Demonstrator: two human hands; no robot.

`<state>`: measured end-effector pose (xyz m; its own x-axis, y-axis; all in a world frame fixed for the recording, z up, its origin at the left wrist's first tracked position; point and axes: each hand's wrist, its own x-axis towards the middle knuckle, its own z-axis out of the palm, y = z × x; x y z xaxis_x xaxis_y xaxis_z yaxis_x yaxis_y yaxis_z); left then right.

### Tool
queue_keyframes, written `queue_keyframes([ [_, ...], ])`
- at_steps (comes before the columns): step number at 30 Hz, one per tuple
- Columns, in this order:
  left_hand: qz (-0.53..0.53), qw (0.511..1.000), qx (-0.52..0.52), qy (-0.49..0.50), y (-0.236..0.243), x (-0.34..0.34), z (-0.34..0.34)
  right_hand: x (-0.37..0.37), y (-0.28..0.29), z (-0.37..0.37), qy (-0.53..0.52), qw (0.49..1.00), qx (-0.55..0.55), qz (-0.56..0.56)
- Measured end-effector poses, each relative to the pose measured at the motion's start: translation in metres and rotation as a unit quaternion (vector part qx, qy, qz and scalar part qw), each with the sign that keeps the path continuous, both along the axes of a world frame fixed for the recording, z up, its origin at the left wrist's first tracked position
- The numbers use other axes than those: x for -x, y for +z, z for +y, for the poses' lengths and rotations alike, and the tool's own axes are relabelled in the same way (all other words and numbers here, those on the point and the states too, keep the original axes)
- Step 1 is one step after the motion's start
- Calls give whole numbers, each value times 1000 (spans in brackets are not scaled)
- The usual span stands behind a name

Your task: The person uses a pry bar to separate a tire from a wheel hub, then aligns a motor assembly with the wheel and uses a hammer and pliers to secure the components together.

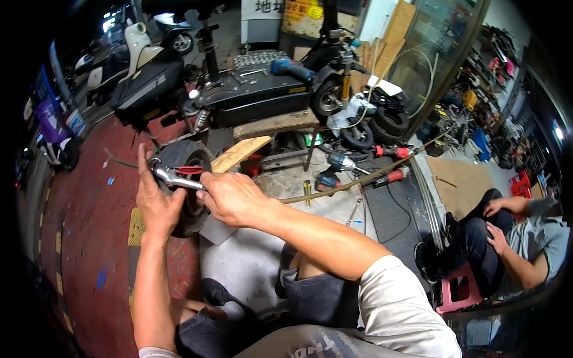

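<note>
— Red paving (98, 232) spreads down your left side, and pale concrete (239, 262) lies below you. What stands ahead of you?

— A long black box (256, 108), with a blue drill (292, 70) and loose silver tools (253, 73) on top. Just in front of it is a low wooden bench (277, 124).

— And your hands?

— Your right hand (233, 197) is clenched around the handle of a shiny metal wrench (186, 182). Your left hand (156, 200) stands upright at the other end, its fingers nearly straight and the thumb spread away from them.

— Is your left hand gripping too?

— The wrench's head sits against it, but the tool covers part of the palm, so I can't tell whether those fingers press on it or only steady it.

— Where is the wrench, exactly?

— In front of the wheel (182, 154), sloping between your two hands. Something red (190, 170) shows just above the handle, and a wooden board (242, 153) juts out past your right knuckles.

— Who is on your right?

— Another person (537, 244), seated on a pink stool (459, 290), both hands resting by the knees, well apart from your work.
</note>
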<state>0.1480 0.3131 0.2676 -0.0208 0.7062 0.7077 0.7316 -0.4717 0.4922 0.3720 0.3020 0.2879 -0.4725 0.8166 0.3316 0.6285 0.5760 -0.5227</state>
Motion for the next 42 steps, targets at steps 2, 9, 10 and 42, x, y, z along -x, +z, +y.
queue_keyframes([
  [2,23,1000,-21,0,2,7,0,-14,2,5,-54,998,6,27],
  [9,-3,999,28,24,1,24,-4,-103,25,15,-195,963,-56,177],
  [10,4,999,28,30,1,23,-3,-119,36,8,-215,957,-29,194],
  [42,59,989,131,-32,0,47,54,-394,-453,-217,-728,671,141,-10],
])
